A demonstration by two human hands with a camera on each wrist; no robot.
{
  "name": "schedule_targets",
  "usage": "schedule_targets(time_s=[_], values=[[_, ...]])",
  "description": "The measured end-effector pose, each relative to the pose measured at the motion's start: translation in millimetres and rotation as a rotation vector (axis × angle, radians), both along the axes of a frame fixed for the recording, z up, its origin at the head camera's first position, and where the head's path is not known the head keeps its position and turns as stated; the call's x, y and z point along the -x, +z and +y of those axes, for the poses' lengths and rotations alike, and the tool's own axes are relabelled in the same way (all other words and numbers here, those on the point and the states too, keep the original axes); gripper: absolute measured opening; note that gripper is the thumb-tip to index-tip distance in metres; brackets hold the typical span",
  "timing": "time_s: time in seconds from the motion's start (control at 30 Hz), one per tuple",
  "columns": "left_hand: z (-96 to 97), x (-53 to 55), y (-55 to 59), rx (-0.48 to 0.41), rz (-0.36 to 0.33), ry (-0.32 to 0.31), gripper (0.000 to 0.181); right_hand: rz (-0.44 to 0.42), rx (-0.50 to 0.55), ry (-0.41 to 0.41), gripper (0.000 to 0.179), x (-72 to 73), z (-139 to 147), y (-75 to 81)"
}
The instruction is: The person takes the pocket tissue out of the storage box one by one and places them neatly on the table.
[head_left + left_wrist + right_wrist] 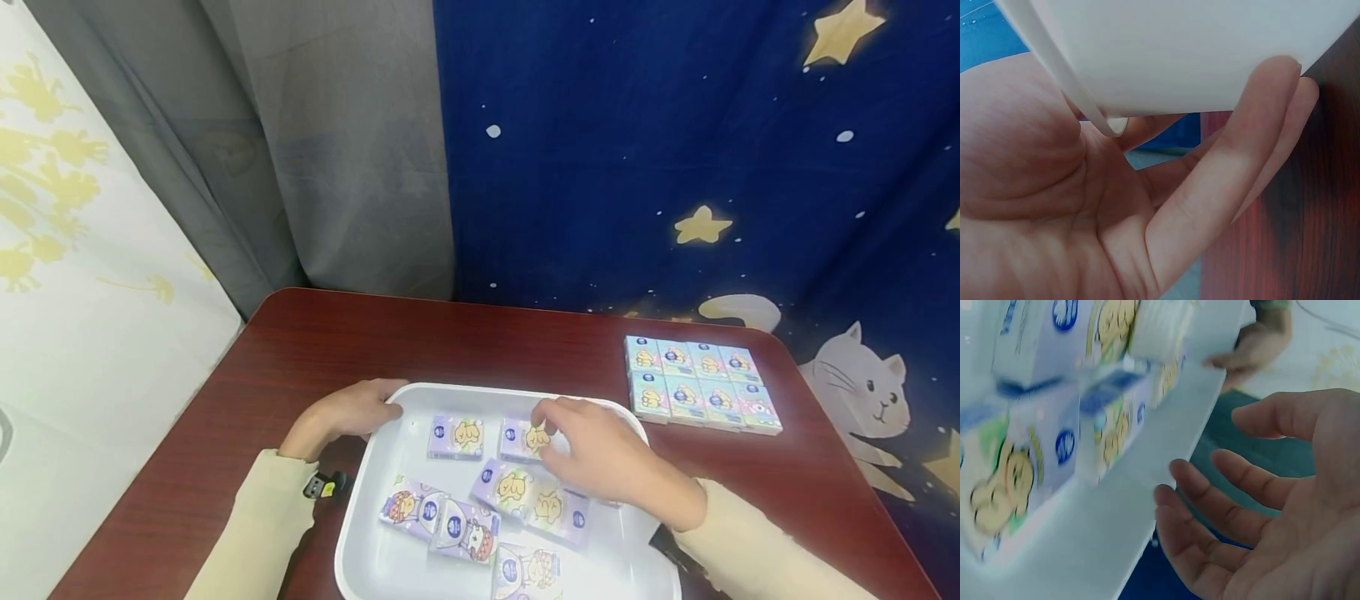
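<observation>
A white plastic tray [352, 508] holds several small purple tissue packs printed with cartoon animals. At its far left corner my left hand [356, 410] grips the tray, the thumb over the rim and the fingers against the outer wall [1166, 56]. Over the tray's right half hovers my right hand [600, 450], its fingers loosely bent with nothing between them in the right wrist view. Its fingertips overlap a tissue pack [517, 437] at the back. Beneath and beside it lie overlapping packs, one tissue pack [501, 485] tilted against another; part of this group is hidden by the hand.
Beyond the tray's right side, blue tissue packs [686, 383] lie in two tidy rows on the dark red table [450, 333]. Grey cloth [360, 167] and a blue star-patterned curtain [585, 167] hang behind the table. White cloth [90, 333] hangs on the left.
</observation>
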State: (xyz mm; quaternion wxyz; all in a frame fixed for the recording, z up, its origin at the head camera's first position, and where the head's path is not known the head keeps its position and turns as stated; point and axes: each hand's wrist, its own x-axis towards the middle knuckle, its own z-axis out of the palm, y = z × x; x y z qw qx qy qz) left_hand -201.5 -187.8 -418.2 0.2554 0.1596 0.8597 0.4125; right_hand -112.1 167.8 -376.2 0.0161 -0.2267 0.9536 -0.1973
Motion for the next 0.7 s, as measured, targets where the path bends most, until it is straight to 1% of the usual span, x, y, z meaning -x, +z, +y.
schedule_targets(time_s=[0.13, 0.3, 0.37, 0.5, 0.7], values=[[0.3, -0.6, -0.4, -0.003, -0.001, 0.001, 0.040, -0.056, -0.021, 0.043, 0.028, -3.0, -13, -7.1], [0.4, -0.4, -0.4, -0.003, 0.001, 0.000, 0.041, -0.135, -0.083, 0.091, 0.032, -5.8, -26, -13.2], [0.2, -0.3, -0.3, 0.000, 0.005, -0.001, 0.040, -0.150, -0.109, 0.111, 0.033, -6.5, -30, -14.5], [-0.2, 0.0, -0.6, -0.001, 0.008, -0.005, 0.040, -0.169, -0.125, 0.129, 0.035, -8.2, -35, -16.5], [-0.8, 0.9, -1.6, -0.009, 0.011, -0.011, 0.039, -0.202, -0.108, 0.148, 0.038, -10.3, -38, -19.7]])
